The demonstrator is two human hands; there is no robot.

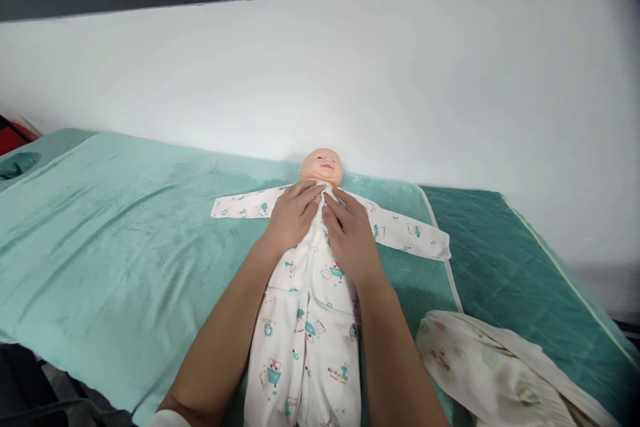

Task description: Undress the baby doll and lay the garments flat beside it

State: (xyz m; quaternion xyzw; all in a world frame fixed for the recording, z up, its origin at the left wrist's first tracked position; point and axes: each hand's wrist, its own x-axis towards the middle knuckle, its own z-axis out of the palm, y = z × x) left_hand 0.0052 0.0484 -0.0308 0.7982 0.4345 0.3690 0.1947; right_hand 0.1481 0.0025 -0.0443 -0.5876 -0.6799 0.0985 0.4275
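Observation:
A baby doll (323, 166) lies on its back on a teal blanket (125, 247), dressed in a white printed onesie (305, 327) with both sleeves spread out. My left hand (293, 215) and my right hand (350, 237) rest on the doll's chest. Their fingertips meet at the onesie's collar just below the chin and pinch the fabric of the front opening. A row of snaps runs down the middle of the onesie between my forearms.
A second white printed garment (495, 367) lies crumpled at the lower right on a darker green quilted mat (505, 260). A white wall rises right behind the bed. Something red (13, 137) shows at the far left edge.

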